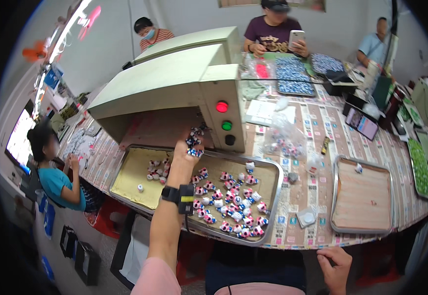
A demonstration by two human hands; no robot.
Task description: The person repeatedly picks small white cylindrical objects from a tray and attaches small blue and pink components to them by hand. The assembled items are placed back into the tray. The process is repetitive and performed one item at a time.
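My left hand (181,149) reaches to the opening of a cream metal machine (165,81), its fingers closed around a few small painted toy figures (194,140) with dark and blue parts. Below it lies a metal tray (276,196). Many pink, white and blue figures (233,196) are scattered over its right part, while a small cluster of white and red pieces (158,169) sits on the yellowish left part. My right hand (334,268) hangs in front of the table edge, fingers curled, with nothing visible in it.
A second tray (363,228) on the right holds one small piece. Behind it lie a plastic bag of figures (285,140), a phone (361,123) and trays of blue-white pieces (294,73). A person in a turquoise shirt (59,184) sits left; others sit beyond the machine.
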